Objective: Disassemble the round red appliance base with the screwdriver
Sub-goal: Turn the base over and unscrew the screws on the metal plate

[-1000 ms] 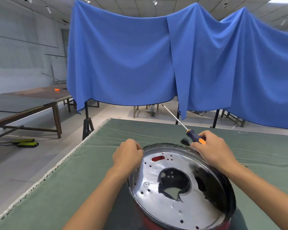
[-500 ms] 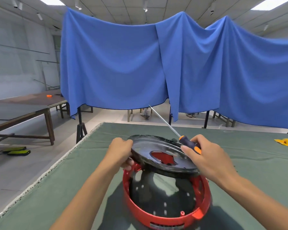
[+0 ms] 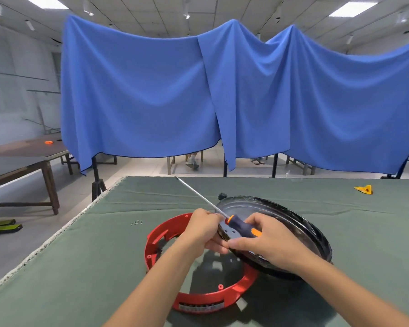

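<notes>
Both hands grip the black pan's rim – right hand also pinching the screwdriver, shaft pointing 11 o'clock. Left hand curls under the edge. Red ring sits on the table beside it.

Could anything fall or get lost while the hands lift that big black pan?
The pan is tilted, partly resting over the red ring, so it might slip or knock the ring. The right hand holds both the pan edge and the screwdriver, so its grip could be weak. The tiny screws lie loose near the table edge and could roll off.
</notes>
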`<state>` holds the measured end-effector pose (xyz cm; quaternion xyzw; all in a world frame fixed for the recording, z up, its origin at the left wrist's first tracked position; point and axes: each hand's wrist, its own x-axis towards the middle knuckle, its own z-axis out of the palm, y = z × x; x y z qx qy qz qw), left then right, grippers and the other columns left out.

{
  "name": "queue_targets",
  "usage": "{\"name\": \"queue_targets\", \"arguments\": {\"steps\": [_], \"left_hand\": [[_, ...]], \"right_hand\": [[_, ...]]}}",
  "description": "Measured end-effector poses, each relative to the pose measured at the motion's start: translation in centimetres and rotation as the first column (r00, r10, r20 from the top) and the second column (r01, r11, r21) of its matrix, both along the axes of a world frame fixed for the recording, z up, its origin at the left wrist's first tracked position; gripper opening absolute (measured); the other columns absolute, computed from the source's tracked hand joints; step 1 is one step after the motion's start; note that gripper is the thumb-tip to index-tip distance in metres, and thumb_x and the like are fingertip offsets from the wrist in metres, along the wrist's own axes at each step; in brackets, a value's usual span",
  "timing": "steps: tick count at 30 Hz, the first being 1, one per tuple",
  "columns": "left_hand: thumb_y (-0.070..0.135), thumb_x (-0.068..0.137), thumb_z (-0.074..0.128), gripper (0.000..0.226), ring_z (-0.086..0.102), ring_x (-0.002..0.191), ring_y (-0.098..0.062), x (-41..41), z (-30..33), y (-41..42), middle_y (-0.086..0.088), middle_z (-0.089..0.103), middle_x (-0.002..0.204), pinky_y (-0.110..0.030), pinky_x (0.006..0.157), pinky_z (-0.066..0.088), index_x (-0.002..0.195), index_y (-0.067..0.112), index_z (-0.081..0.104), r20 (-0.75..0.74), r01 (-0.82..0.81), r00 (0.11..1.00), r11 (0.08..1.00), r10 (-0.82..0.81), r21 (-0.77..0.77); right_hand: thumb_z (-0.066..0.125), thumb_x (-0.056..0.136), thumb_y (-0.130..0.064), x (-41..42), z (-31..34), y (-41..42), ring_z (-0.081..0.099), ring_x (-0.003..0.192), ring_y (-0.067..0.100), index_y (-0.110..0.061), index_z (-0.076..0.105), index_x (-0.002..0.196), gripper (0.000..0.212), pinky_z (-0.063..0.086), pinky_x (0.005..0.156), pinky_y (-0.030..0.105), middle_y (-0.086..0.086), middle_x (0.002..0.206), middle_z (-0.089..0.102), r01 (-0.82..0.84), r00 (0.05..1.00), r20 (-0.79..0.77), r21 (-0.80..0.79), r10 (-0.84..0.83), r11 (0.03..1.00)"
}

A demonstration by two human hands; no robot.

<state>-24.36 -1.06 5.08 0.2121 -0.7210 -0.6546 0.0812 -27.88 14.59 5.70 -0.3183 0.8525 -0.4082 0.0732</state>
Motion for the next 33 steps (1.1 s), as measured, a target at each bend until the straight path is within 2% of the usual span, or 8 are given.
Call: {"name": "queue_targets", "arguments": {"steps": [5, 11, 13, 17, 22, 25, 30, 33], "left_hand": [[0.011, 0.095, 0.050, 0.017, 0.057, 0.041, -0.021, 1.2, -0.5, 0.7, -0.020, 0.062, 0.080, -0.033, 0.044, 0.053, 0.105, 0.003, 0.060, -0.028, 0.039, 0.999, 0.998, -0.037, 0.053], [0.019, 0.093, 0.045, 0.020, 0.061, 0.052, -0.021, 3.8, 0.1, 1.6, -0.010, 0.063, 0.090, -0.031, 0.045, 0.051, 0.109, 0.011, 0.054, 0.000, 0.055, 0.998, 0.944, -0.058, -0.326], [0.030, 0.088, 0.053, 0.020, 0.064, 0.062, -0.019, 5.2, -0.1, 2.5, -0.005, 0.066, 0.087, -0.033, 0.054, 0.053, 0.101, 0.017, 0.059, 0.091, 0.208, 0.978, 0.835, -0.188, -0.509], [0.052, 0.076, 0.063, 0.031, 0.061, 0.094, -0.023, 6.7, -1.6, 4.1, 0.002, 0.068, 0.095, -0.031, 0.074, 0.044, 0.094, 0.026, 0.066, 0.285, 0.347, 0.937, 0.421, -0.204, -0.838], [0.044, 0.079, 0.058, 0.025, 0.060, 0.093, -0.026, 7.5, -2.2, 2.8, 0.001, 0.067, 0.092, -0.030, 0.068, 0.036, 0.089, 0.023, 0.067, 0.160, 0.188, 0.980, 0.287, -0.118, -0.939], [0.041, 0.078, 0.056, 0.024, 0.060, 0.092, -0.025, 8.5, -2.6, 0.4, 0.002, 0.067, 0.091, -0.030, 0.067, 0.035, 0.087, 0.022, 0.066, 0.146, 0.151, 0.989, 0.276, -0.039, -0.949], [0.050, 0.079, 0.053, 0.026, 0.060, 0.083, -0.021, 10.1, -3.7, -2.8, 0.005, 0.066, 0.079, -0.030, 0.066, 0.040, 0.069, 0.026, 0.059, 0.126, 0.102, 0.991, 0.391, 0.035, -0.915], [0.054, 0.080, 0.047, 0.036, 0.059, 0.077, -0.021, 10.4, -5.0, -2.8, 0.004, 0.065, 0.074, -0.033, 0.067, 0.046, 0.073, 0.021, 0.059, 0.048, 0.037, 0.999, 0.360, 0.021, -0.932]], "right_hand": [[0.073, 0.069, -0.020, 0.1, -0.2, -0.2, 0.062, 0.080, 0.020, -0.024, 0.059, 0.085, 0.022, 0.047, 0.068, 0.031, -0.001, 0.082, 0.066, -0.010, 0.994, -0.107, 0.128, 0.024, 0.992], [0.066, 0.071, -0.019, 0.4, 0.1, 0.5, 0.055, 0.076, 0.019, -0.029, 0.053, 0.088, 0.024, 0.041, 0.061, 0.032, -0.009, 0.081, 0.059, 0.136, 0.947, -0.311, 0.155, -0.082, 0.979], [0.064, 0.073, -0.019, 0.4, 0.2, 1.3, 0.054, 0.076, 0.020, -0.031, 0.050, 0.089, 0.024, 0.036, 0.055, 0.029, -0.009, 0.081, 0.059, 0.171, 0.934, -0.346, 0.203, -0.093, 0.964], [0.063, 0.074, -0.017, 0.6, -0.2, 2.6, 0.058, 0.078, 0.020, -0.030, 0.050, 0.088, 0.023, 0.037, 0.055, 0.029, -0.004, 0.085, 0.063, 0.247, 0.930, -0.332, 0.236, -0.161, 0.940], [0.061, 0.077, -0.019, 0.7, -1.0, 3.8, 0.057, 0.080, 0.020, -0.029, 0.050, 0.093, 0.022, 0.034, 0.053, 0.027, -0.003, 0.090, 0.063, 0.318, 0.920, -0.322, 0.275, -0.225, 0.907], [0.060, 0.077, -0.018, 0.4, -1.7, 4.0, 0.058, 0.078, 0.021, -0.027, 0.050, 0.092, 0.020, 0.035, 0.055, 0.029, -0.002, 0.085, 0.061, 0.344, 0.919, -0.299, 0.284, -0.258, 0.895], [0.056, 0.082, -0.023, -0.1, -3.5, 3.5, 0.058, 0.082, 0.022, -0.024, 0.050, 0.092, 0.012, 0.039, 0.061, 0.030, -0.003, 0.084, 0.060, 0.338, 0.931, -0.266, 0.364, -0.251, 0.868], [0.050, 0.090, -0.035, 0.2, -3.9, 2.5, 0.058, 0.094, 0.025, -0.021, 0.048, 0.100, 0.017, 0.037, 0.065, 0.032, 0.001, 0.096, 0.060, 0.419, 0.877, -0.413, 0.411, -0.244, 0.810]]}}
